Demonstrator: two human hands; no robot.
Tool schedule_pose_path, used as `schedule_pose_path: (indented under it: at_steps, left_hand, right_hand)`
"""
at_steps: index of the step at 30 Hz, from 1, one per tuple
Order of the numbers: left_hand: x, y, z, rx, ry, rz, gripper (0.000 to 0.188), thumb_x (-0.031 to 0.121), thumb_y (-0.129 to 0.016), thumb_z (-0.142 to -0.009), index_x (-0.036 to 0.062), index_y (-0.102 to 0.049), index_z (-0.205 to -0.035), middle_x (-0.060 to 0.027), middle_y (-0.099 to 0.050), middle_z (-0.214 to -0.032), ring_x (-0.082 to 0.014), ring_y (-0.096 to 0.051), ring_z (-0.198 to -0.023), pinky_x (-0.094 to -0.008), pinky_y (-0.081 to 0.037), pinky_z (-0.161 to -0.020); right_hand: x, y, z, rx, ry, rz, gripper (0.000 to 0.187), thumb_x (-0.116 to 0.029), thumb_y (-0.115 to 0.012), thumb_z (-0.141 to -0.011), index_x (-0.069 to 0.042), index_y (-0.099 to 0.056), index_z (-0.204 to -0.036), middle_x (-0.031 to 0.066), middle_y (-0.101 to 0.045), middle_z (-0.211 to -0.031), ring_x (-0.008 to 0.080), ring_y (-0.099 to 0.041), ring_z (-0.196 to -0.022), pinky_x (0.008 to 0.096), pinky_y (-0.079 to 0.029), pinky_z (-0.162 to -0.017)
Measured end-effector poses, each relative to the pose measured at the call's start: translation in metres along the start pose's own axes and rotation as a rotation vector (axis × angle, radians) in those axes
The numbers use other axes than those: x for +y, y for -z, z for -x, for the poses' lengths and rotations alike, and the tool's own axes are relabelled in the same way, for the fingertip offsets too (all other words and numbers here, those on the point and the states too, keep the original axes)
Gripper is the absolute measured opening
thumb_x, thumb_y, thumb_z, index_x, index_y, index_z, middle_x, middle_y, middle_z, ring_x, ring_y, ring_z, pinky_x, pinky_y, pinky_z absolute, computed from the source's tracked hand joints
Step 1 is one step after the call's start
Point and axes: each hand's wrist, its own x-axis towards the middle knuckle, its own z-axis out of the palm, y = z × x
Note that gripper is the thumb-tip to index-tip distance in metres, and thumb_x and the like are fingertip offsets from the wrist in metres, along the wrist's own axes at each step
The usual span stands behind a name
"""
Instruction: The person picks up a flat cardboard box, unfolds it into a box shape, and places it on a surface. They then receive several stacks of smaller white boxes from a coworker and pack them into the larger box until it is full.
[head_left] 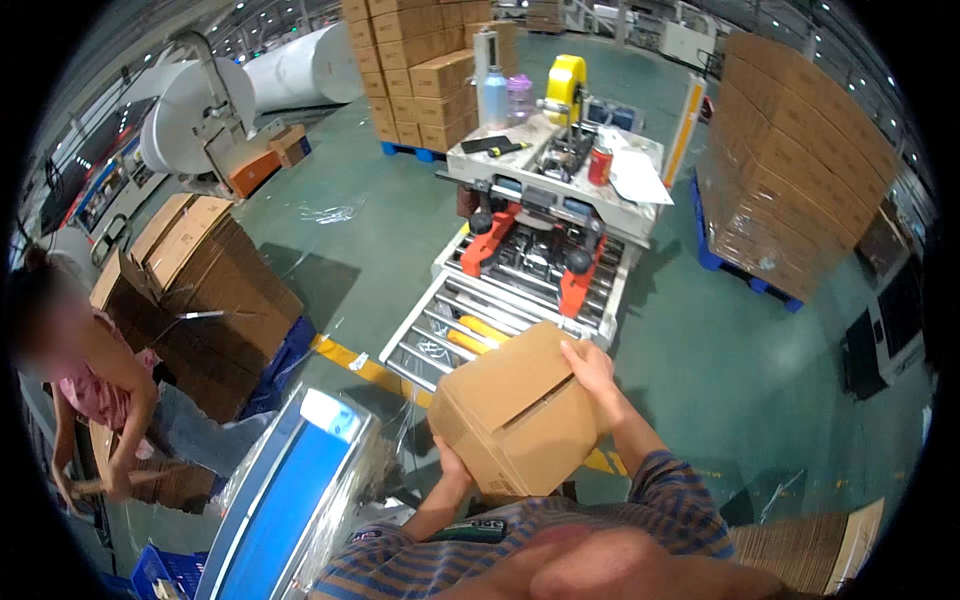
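Note:
A brown cardboard box [500,410] is held up in front of me, tilted, with a dark slit showing between its folded flaps. My left hand [452,466] grips its lower left side, and the fingers are partly hidden. At the upper right edge, my right hand [592,368] is closed round the box. Just beyond lies the near end of a roller conveyor [415,352], partly covered by the box. The conveyor leads into a carton-sealing machine [540,150] with orange side guides [490,240] and a yellow tape roll [566,80].
To the left stands a blue belt conveyor [285,520]. Beyond it, a person [110,400] bends beside stacked flat cardboard [225,270]. Wrapped cartons on a pallet [790,170] stand at right, more stacked cartons [420,80] behind. Bottles [495,98] and a red can [600,166] sit on the machine.

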Motion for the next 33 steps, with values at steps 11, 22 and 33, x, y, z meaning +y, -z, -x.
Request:
schedule_pose_path:
  at_steps: [11,22,33]
  left_hand:
    - [0.033,-0.086,-0.100,0.746,-0.706,-0.424,0.054,0.032,-0.049,-0.093,-0.0051,-0.037,-0.130,-0.0197,-0.056,-0.111,-0.0253,-0.056,-0.101,-0.0376,-0.043,-0.088]
    - [0.069,-0.246,-0.251,0.749,-0.775,-0.505,0.064,0.016,-0.051,-0.091,0.0016,-0.017,-0.143,-0.0191,-0.049,-0.126,-0.0275,-0.051,-0.110,-0.0343,-0.039,-0.096]
    - [0.068,-0.264,-0.267,0.377,-0.607,-0.981,0.064,0.037,-0.048,-0.094,0.0050,-0.023,-0.144,-0.0225,-0.050,-0.129,-0.0324,-0.054,-0.113,-0.0357,-0.041,-0.094]
  right_hand:
    - [-0.043,-0.188,-0.165,-0.056,0.507,0.274,0.058,-0.046,-0.055,-0.084,-0.003,-0.048,-0.121,0.0189,-0.055,-0.109,0.0331,-0.058,-0.094,0.0439,-0.049,-0.079]
    - [-0.066,-0.143,-0.370,-0.051,0.670,0.433,0.072,-0.045,-0.048,-0.087,0.006,-0.034,-0.136,0.0193,-0.030,-0.145,0.0308,-0.023,-0.136,0.0516,-0.017,-0.110]
    - [-0.047,-0.138,-0.405,-0.176,0.825,0.511,0.080,-0.054,-0.045,-0.085,0.000,-0.028,-0.141,0.0151,-0.023,-0.150,0.0283,-0.016,-0.140,0.0487,-0.011,-0.112]
